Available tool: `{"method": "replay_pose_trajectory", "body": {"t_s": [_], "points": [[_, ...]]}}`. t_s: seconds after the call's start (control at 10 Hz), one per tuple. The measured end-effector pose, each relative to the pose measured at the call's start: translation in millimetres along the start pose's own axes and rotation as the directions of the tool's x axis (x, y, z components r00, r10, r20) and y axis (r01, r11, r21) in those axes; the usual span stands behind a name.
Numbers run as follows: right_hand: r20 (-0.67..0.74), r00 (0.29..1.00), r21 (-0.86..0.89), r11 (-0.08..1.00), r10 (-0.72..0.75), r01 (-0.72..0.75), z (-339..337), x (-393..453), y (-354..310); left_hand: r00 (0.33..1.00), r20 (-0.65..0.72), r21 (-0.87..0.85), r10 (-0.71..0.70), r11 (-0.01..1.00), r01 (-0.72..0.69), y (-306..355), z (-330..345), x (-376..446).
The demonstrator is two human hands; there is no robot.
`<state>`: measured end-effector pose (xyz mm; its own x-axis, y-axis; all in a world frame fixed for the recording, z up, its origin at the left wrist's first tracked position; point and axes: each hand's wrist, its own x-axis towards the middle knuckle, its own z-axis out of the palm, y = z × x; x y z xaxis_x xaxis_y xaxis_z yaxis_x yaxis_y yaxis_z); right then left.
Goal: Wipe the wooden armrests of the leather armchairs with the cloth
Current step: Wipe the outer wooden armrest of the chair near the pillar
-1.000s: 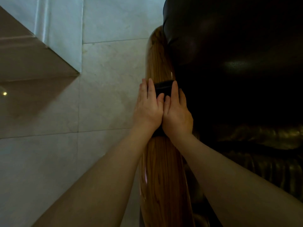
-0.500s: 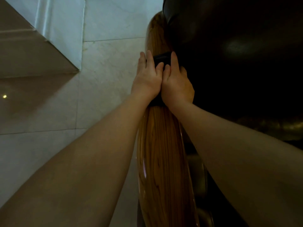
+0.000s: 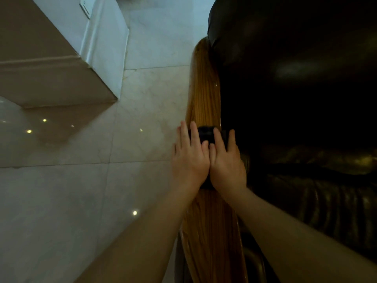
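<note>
Since half a second ago, both hands are drawn back toward 6 o'clock along the wooden armrest [image 3: 206, 111], the left hand [image 3: 189, 160] and right hand [image 3: 227, 163] pressed flat, fingers extended, on the dark cloth [image 3: 206, 134], with the leather armchair [image 3: 295, 88] at 3 o'clock.

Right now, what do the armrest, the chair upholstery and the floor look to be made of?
Armrest: wood, by the long grain lines, with a glossy varnish that throws highlights.
Upholstery: dark leather or a lookalike, smooth with a soft sheen, creased lower down.
Floor: pale polished stone or tile, possibly marble, by faint veining, straight joints and mirrored light spots.
</note>
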<state>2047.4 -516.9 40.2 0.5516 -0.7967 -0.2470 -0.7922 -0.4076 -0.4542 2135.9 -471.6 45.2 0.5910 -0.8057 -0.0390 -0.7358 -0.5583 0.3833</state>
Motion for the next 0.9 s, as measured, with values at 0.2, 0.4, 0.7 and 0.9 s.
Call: {"method": "replay_pose_trajectory", "body": {"t_s": [0.2,0.4,0.7,0.9], "points": [[0.055,0.998,-0.029,0.999,0.016,-0.014,28.8,-59.9,21.9,1.000,-0.009,0.108,-0.003,0.994,0.004,-2.1,15.7,-69.4],[0.049,0.998,0.087,0.996,-0.025,0.021,16.8,-79.9,34.8,0.994,0.030,0.088,-0.101,0.991,0.098,16.1,3.9,-104.2],[0.221,0.973,-0.009,0.998,-0.063,0.067,-60.6,-68.1,12.3,0.964,0.247,-0.059,-0.099,0.991,0.117,11.5,-50.7,-84.8],[0.270,0.961,0.023,0.998,0.051,-0.060,-122.3,-134.8,25.4,0.925,0.379,-0.038,-0.021,0.999,0.038,52.6,-98.5,-124.2]]}}
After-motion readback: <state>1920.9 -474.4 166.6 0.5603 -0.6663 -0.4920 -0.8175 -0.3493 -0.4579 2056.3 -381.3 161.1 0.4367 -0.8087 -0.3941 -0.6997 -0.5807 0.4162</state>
